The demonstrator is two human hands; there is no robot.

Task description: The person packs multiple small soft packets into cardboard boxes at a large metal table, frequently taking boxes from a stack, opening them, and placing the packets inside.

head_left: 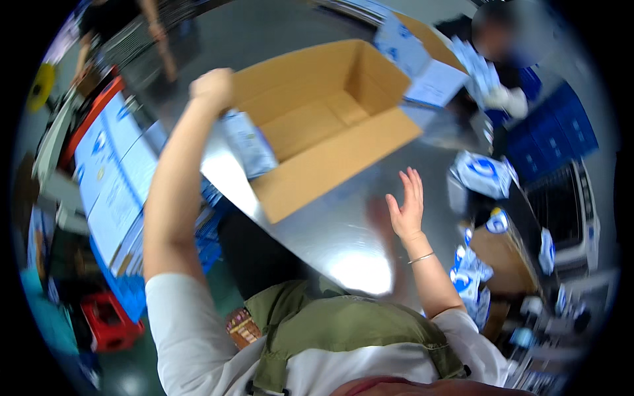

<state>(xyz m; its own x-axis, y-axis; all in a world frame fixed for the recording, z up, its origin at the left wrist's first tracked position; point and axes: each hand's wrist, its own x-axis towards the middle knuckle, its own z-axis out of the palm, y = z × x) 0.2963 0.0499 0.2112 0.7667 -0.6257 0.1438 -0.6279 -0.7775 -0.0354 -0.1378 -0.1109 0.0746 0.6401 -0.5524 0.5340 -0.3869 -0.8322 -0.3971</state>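
A large cardboard box (pixel 330 168) with a bare brown inside stands tilted on a shiny metal table, its top open. My left hand (pixel 212 89) is closed at the box's far left corner, the arm stretched out; its fingertips are hidden. Below that hand, a white and blue piece (pixel 251 144) lies at the box's left end; I cannot tell whether it is a packet or a printed flap. My right hand (pixel 408 212) is raised over the table, right of the box's near side, fingers stretched out and holding nothing.
Flat white and blue cartons (pixel 115 178) are stacked at the left. Another open box (pixel 429 63) stands at the far right, near a person with gloved hands. White and blue packets (pixel 482 173), a blue crate (pixel 551 135) and a brown carton (pixel 505 257) lie along the right.
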